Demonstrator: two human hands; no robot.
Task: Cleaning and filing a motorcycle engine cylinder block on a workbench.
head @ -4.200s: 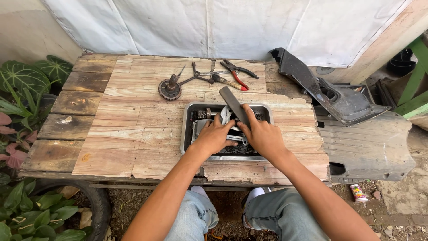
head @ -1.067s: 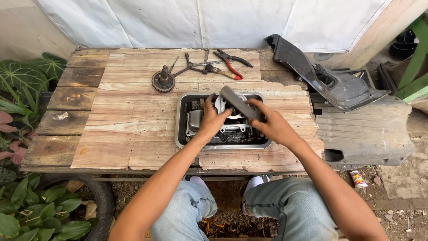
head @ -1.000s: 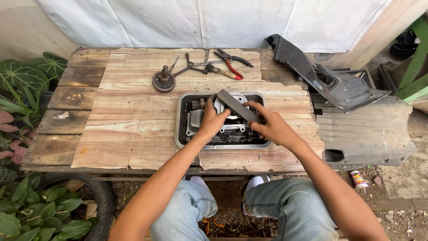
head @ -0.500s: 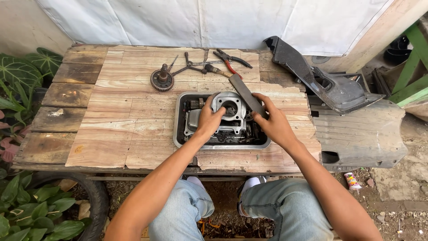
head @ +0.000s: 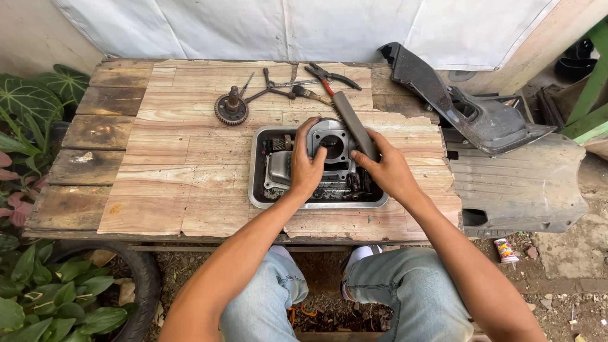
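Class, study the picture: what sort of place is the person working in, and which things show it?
Probably an outdoor, makeshift repair spot: a rough wooden plank table, a metal tray holding an engine cylinder, pliers and a gear, with plants alongside.

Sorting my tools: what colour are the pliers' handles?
Red and black, on the pliers at the table's far edge; head view.

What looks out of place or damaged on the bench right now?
The wooden tabletop is worn, with its top layer chipped near the metal tray. A long grey file lies propped aslant across the tray's far rim. Nothing looks spilled.
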